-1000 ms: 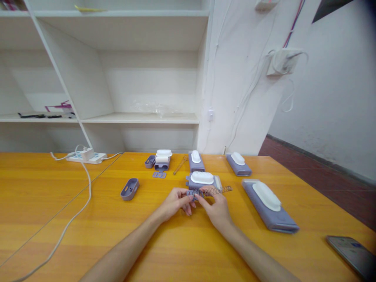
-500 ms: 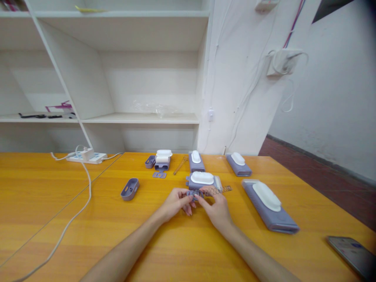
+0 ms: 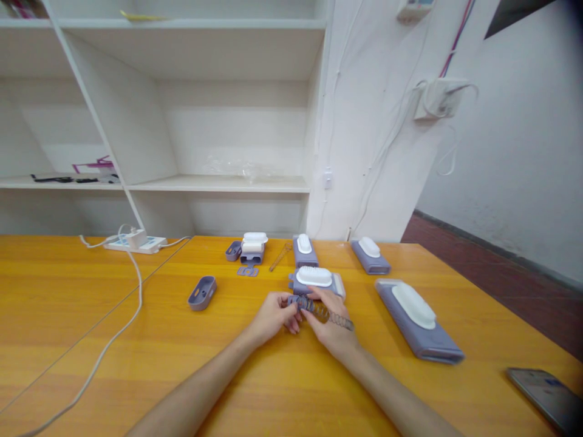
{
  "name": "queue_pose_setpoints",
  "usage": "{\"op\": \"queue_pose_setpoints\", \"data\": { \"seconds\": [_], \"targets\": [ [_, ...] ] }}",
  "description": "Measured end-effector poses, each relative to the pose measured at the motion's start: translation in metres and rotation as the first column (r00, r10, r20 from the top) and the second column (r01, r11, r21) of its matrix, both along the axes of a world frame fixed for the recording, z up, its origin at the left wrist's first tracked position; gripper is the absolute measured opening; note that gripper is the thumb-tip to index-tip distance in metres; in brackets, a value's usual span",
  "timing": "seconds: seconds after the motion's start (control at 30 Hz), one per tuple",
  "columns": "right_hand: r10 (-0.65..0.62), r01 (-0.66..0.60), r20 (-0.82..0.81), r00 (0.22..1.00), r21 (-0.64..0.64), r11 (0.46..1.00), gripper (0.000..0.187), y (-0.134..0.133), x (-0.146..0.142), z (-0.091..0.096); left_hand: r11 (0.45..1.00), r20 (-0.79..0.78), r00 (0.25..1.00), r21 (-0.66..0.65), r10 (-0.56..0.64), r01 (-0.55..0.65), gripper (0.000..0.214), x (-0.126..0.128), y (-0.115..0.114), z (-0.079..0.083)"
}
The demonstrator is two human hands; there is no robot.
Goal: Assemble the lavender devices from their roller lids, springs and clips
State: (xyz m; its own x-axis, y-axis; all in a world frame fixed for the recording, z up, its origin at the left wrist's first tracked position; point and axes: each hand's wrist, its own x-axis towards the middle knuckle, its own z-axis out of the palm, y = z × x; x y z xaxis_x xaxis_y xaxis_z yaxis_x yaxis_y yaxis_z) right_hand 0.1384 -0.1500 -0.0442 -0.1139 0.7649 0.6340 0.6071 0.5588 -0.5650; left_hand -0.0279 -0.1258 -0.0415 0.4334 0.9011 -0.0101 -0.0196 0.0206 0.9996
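My left hand (image 3: 276, 315) pinches a small purple plastic plate (image 3: 293, 300) above the table. One end of a metal coil spring (image 3: 322, 312) meets this plate, and my right hand (image 3: 331, 325) grips the spring there with thumb and fingers. The spring's free end lies slanted over the back of my right hand. Just behind my hands sits a purple case with a white bristled brush (image 3: 314, 277) on top. My fingers cover part of the joint between plate and spring.
On the wooden table (image 3: 113, 340) stand more purple cases (image 3: 419, 325), a loose purple cap (image 3: 203, 294), another spring (image 3: 279, 257) and a flat purple plate (image 3: 248, 271). A phone (image 3: 546, 394) lies at right; a power strip (image 3: 136, 243) and its cable are at left.
The spring's free end has swung down toward me, from pointing right to lying over my right hand. My left hand still holds the plate in nearly the same place.
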Motion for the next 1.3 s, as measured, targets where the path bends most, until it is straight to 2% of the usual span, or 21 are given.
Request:
{"op": "queue_pose_setpoints", "data": {
  "seconds": [0.17,0.4,0.53,0.77,0.93,1.1,1.3],
  "targets": [
    [0.069,-0.07,0.085,0.994,0.016,0.997,0.025,-0.001,0.001,0.001,1.0,0.01,1.0,0.012,-0.005,0.005,0.029,0.0,-0.001,0.001],
    [0.009,-0.012,0.077,0.997,0.037,0.999,0.023,0.005,0.003,-0.006,0.998,0.043,0.997,0.031,-0.058,0.056,0.035,-0.002,0.0,-0.001],
    [-0.031,0.027,0.069,0.997,0.046,0.999,0.02,0.003,0.0,-0.003,0.997,0.06,0.996,0.038,-0.065,0.062,0.043,-0.002,-0.001,0.0],
    [-0.078,0.073,0.075,0.994,0.069,0.995,0.015,0.0,-0.003,0.005,0.997,0.05,0.998,0.07,-0.033,0.03,0.033,0.001,-0.002,-0.001],
    [-0.038,0.031,0.107,0.994,0.064,0.997,0.016,-0.002,-0.003,0.007,0.997,0.026,0.999,0.071,0.022,-0.024,0.029,0.002,-0.001,-0.002],
    [0.006,-0.018,0.163,0.987,0.075,0.997,0.029,0.001,0.001,0.002,0.996,0.024,0.999,0.079,0.035,-0.036,0.03,0.0,-0.001,-0.002],
    [0.031,-0.034,0.119,0.992,0.018,0.999,0.02,0.004,0.004,0.002,0.997,0.042,0.999,0.082,-0.017,0.014,0.039,-0.002,-0.002,-0.001]
  ]
}}
